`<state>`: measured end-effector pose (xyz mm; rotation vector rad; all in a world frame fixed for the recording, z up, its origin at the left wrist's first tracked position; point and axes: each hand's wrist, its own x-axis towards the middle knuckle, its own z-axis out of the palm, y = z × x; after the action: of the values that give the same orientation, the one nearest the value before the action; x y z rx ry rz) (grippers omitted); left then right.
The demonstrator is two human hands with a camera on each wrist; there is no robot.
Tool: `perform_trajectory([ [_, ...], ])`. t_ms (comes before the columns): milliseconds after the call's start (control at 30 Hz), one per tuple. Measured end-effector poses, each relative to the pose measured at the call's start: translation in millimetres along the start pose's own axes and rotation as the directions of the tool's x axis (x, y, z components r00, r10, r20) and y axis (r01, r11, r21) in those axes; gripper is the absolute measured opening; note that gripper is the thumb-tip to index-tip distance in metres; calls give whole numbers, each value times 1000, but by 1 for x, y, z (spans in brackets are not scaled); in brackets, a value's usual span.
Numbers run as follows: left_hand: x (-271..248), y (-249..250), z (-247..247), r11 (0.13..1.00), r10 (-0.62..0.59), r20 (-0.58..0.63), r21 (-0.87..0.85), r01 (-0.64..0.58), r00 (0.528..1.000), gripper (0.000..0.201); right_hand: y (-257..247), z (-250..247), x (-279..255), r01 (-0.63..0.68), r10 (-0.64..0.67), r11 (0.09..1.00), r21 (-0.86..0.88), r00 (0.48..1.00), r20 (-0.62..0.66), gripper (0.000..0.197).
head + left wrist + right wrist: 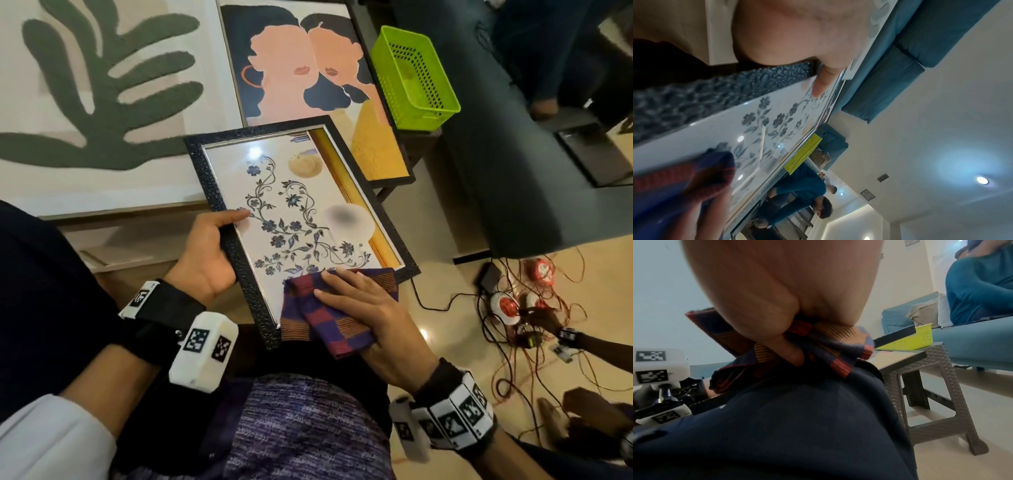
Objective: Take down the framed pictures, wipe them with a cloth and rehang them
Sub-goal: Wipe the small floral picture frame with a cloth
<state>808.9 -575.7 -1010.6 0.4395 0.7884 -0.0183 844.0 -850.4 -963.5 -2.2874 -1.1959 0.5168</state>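
From above, the left hand (pixel 205 253) grips the left edge of a small picture frame (pixel 236 253) with a dark embossed border, thumb laid over the glass and fingers curled under it. The frame lies tilted across the person's lap, between the two hands. The right hand (pixel 363 308) rests flat on a checked cloth (pixel 318 322), fingers straight and close together, pressing it onto the lower corner of the glass. Beyond the left hand two larger pictures lie flat: a green leaf picture (pixel 102 85) and a picture of two faces (pixel 301 68). Past the right hand, further out, stands a green basket (pixel 414 78), and a tangle of cables (pixel 513 308) lies on the floor to its right.

The left wrist view shows the thumb (pixel 824 81) pressed on the glass just inside the embossed border, and the cloth (pixel 694 175) blurred at the far end of the floral print. It also shows a seated person in teal (pixel 801 194) beyond the frame.

The right wrist view shows the palm side: the thumb (pixel 789 352) tucked under, pinching a fold of cloth (pixel 828 350) against the hand. Beyond it, the basket (pixel 916 337) sits on a grey woven stool (pixel 941 386).
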Motion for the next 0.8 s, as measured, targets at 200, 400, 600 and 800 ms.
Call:
perform_trajectory([
  [200,-6,-3,4,1000,12,14,5,-12,1000,40,9,-14,3,-41,41,999,-20,999,-20,47],
  [400,-13,-2,8,998,21,-1,-62,-21,1000,41,30,-32,13,-188,200,975,116,975,-102,40],
  [600,-7,-1,5,997,-24,40,-71,27,999,37,17,-23,9,-86,61,913,398,995,75,27],
  [800,-11,-2,9,995,16,133,-99,-3,991,30,23,-18,5,-143,180,930,338,981,-79,39],
])
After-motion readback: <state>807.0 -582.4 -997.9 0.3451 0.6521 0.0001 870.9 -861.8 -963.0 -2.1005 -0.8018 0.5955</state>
